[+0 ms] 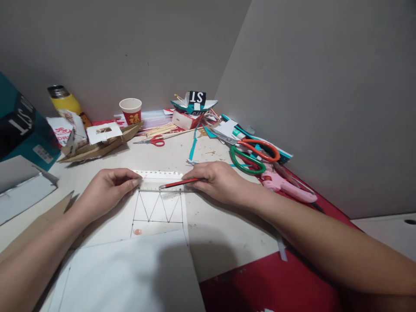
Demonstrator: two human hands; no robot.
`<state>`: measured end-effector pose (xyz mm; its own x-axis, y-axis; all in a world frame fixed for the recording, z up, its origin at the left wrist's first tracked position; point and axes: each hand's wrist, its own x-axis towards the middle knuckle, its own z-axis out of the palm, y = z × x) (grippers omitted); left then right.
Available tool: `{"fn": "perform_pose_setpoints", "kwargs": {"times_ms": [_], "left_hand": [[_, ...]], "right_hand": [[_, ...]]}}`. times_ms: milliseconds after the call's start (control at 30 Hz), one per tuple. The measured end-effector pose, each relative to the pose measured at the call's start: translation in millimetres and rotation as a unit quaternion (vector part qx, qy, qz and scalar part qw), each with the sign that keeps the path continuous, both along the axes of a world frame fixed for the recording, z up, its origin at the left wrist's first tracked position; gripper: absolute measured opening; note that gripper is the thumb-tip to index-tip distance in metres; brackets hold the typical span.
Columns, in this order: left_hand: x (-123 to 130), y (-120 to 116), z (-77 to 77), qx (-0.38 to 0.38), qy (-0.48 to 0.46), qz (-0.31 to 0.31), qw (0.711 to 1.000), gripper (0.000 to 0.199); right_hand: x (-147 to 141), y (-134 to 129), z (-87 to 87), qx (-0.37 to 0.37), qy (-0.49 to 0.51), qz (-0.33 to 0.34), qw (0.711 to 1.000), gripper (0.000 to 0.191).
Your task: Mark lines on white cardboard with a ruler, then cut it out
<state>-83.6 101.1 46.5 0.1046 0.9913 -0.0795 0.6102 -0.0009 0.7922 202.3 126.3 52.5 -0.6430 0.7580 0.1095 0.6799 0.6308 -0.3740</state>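
A clear ruler (159, 187) lies across a white sheet (143, 208) marked with a drawn zigzag of triangles between two lines. My left hand (108, 190) pinches the ruler's left end between thumb and fingers. At its right end is my right hand (219, 184), closed around a slim red-and-black pencil (182, 183) that points left over the ruler. The right fingertips also touch the ruler's end. The ruler's lower edge runs along the top of the drawn triangles. A larger white sheet (130, 273) overlaps the drawing's near side.
Big scissors (256, 149) and a pink glue gun (289, 190) lie right of my right hand. Small red scissors (156, 140), a paper cup (131, 112), a cardboard boat (100, 149) and a yellow bottle (66, 104) stand farther back. A teal box (26, 125) is at left.
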Motion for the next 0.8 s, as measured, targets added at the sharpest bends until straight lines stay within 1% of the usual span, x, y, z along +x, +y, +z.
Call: {"fn": "perform_pose_setpoints", "kwargs": {"times_ms": [233, 500, 800], "left_hand": [[1.0, -0.4, 0.6, 0.0, 0.004, -0.011, 1.0, 0.026], [-0.5, -1.1, -0.5, 0.008, -0.007, -0.017, 1.0, 0.025], [1.4, -1.2, -0.2, 0.004, -0.015, -0.008, 1.0, 0.026]], "right_hand": [[-1.3, -1.7, 1.9, -0.006, 0.018, 0.001, 1.0, 0.02], [0.3, 0.4, -2.0, -0.007, 0.016, 0.009, 1.0, 0.025], [1.2, 2.1, -5.4, -0.021, 0.027, 0.006, 0.999, 0.026]]}}
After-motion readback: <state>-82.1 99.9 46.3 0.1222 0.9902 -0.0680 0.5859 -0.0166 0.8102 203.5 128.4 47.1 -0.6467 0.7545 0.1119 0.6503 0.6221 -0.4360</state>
